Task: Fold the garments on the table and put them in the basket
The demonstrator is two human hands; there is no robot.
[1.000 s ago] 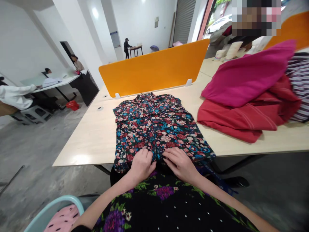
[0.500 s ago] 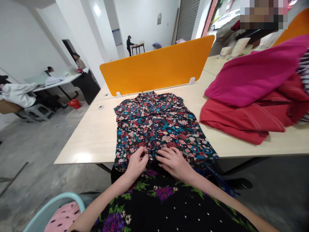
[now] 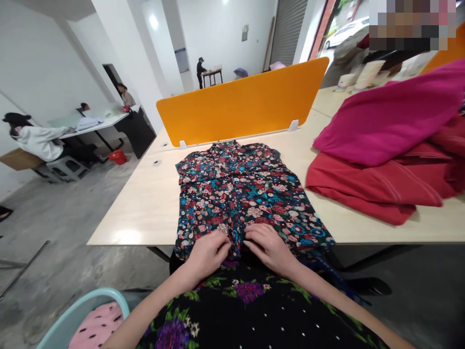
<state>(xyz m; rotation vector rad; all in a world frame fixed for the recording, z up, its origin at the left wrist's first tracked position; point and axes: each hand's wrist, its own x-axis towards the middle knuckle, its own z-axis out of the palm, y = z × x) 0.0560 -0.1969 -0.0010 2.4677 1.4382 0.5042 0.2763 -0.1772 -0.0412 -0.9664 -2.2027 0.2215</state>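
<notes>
Both hands working the bottom hem of a floral blouse at the near table edge.

Lower left of the frame, a pale blue basket [image 3: 85, 310] holds pink spotted cloth [image 3: 96, 328]. At lower centre, the left hand [image 3: 208, 252] and right hand [image 3: 269, 247] pinch the floral blouse [image 3: 243, 194] at its front opening, seemingly fastening it; next calls for fine fingertip alignment. The blouse lies flat on the table [image 3: 145, 203]; red and magenta garments [image 3: 385, 145] are piled at right.

Orange divider [image 3: 242, 101], magenta cloth [image 3: 388, 118]

Head camera, downward over near table [image 3: 145, 203]
</notes>
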